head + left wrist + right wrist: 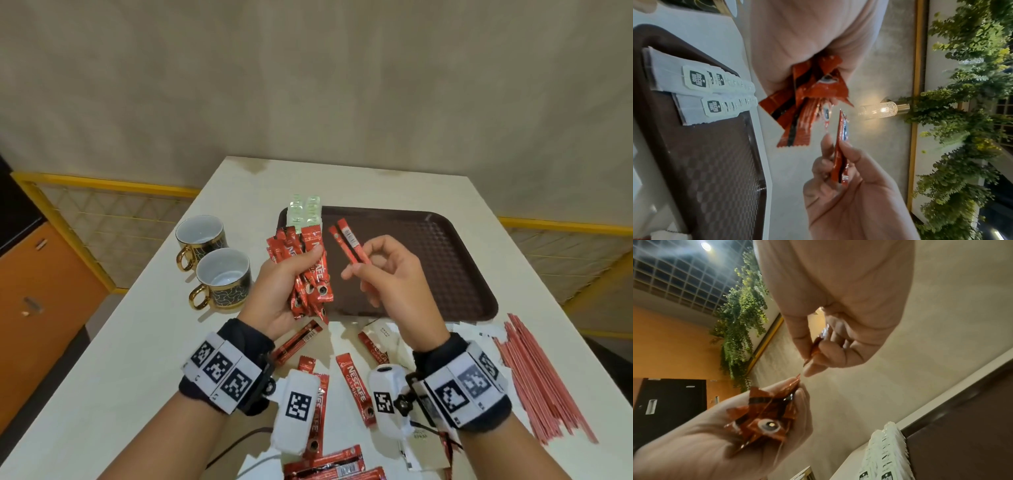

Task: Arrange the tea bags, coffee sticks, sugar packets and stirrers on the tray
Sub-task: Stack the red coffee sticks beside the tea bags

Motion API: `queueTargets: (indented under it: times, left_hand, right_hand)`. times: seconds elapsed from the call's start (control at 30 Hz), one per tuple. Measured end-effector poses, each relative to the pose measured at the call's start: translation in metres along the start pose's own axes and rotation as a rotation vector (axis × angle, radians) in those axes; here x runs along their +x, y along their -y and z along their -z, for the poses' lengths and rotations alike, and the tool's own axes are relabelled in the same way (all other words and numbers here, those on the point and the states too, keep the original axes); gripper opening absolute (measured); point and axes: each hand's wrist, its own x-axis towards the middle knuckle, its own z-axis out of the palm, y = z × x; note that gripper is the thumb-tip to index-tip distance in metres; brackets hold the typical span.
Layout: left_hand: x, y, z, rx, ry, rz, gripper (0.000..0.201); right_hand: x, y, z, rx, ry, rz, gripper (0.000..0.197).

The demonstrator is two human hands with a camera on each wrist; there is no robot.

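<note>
My left hand (pixel 284 284) grips a bunch of red coffee sticks (pixel 308 270) upright above the near left corner of the brown tray (pixel 445 260). The same bunch (pixel 807 104) shows under my palm in the left wrist view. My right hand (pixel 387 274) pinches two coffee sticks (pixel 349 245) between thumb and fingers, held over the tray beside the bunch. Two rows of tea bags (pixel 305 214) lie at the tray's far left corner, with green labels (pixel 696 79) showing. More coffee sticks (pixel 354 387) and white sugar packets (pixel 380 334) lie on the table (pixel 137 359) near my wrists. Red stirrers (pixel 541 380) lie at the right.
Two black and gold cups (pixel 212 260) stand on the table left of the tray. A yellow-framed railing (pixel 102 192) runs behind the table, and an orange cabinet (pixel 41 301) stands at the left. Most of the tray's floor is bare.
</note>
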Motion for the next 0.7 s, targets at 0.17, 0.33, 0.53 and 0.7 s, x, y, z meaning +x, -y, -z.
queueTargets:
  times: [0.17, 0.33, 0.53, 0.7]
  left_hand:
    - [-0.003, 0.0, -0.01, 0.04, 0.019, -0.046, 0.048]
    - [-0.001, -0.005, -0.016, -0.004, 0.018, -0.075, 0.054]
    - [0.003, 0.001, -0.019, -0.082, 0.01, -0.068, 0.039]
    - [0.003, 0.01, -0.02, -0.132, 0.008, -0.091, 0.03]
  right_hand:
    - [-0.004, -0.003, -0.017, -0.024, 0.105, 0.055, 0.021]
    - [-0.005, 0.001, -0.019, 0.006, 0.107, 0.137, 0.01]
    - [-0.001, -0.003, -0.015, 0.044, -0.04, 0.184, 0.01]
    - [0.0, -0.004, -0.014, 0.193, -0.046, 0.057, 0.028]
